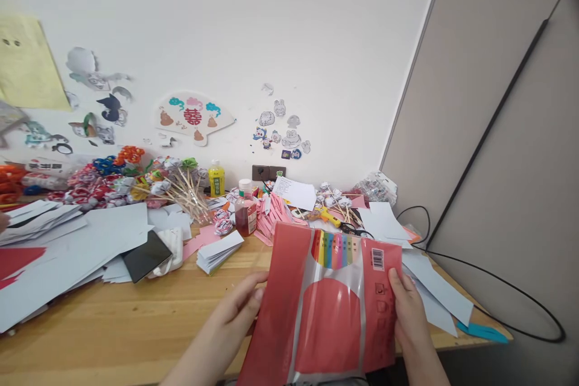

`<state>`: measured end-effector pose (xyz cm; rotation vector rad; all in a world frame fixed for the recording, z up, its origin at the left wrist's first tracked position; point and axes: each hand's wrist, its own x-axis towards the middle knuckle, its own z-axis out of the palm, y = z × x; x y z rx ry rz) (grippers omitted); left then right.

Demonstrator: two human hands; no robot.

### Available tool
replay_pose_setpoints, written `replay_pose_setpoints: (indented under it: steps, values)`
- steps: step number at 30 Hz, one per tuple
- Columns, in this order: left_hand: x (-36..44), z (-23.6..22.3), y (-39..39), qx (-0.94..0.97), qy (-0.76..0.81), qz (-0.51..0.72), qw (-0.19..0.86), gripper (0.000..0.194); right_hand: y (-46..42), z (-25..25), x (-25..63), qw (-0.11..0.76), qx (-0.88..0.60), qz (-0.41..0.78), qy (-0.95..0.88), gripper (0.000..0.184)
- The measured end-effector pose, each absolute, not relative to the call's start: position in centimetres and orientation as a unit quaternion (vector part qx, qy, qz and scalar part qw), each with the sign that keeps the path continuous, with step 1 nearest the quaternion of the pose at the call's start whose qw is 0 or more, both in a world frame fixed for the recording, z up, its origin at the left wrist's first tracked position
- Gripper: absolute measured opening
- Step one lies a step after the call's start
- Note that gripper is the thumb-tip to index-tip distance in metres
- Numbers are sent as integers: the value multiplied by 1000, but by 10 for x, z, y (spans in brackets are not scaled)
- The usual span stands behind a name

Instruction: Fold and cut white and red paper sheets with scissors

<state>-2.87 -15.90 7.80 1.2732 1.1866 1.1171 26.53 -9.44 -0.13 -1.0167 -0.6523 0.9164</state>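
Between my hands is a red pack of coloured paper [332, 325] in a glossy plastic wrapper, with a strip of colour samples and a barcode near its top. My left hand [237, 313] grips its left edge, thumb in front. On the right edge, my right hand [408, 298] has its thumb on the front, the fingers partly hidden behind. The pack is held tilted over the table's front edge. Just beyond it lie pink paper strips [274, 212] and a yellow glue gun [330, 217].
Cut white paper [104, 235] and a dark phone [147, 255] lie left. A bottle of red drink [245, 217], a yellow bottle [216, 178] and wooden sticks [192, 193] stand behind. A black cable [511, 280] loops at the right. Part of a hand [3, 221] shows at the left edge.
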Motion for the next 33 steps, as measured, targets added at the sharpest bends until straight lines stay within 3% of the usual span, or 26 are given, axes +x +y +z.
replay_pose_setpoints:
  steps: [5,15,33]
  values:
    - [-4,61,-168,395,450,550,582,48,-87,-6,265,714,-482,404,-307,37]
    - [23,62,-188,320,344,547,693,41,-88,-14,273,708,-475,422,-309,39]
    - [16,57,-183,465,376,495,630,39,-91,-14,277,732,-448,433,-277,39]
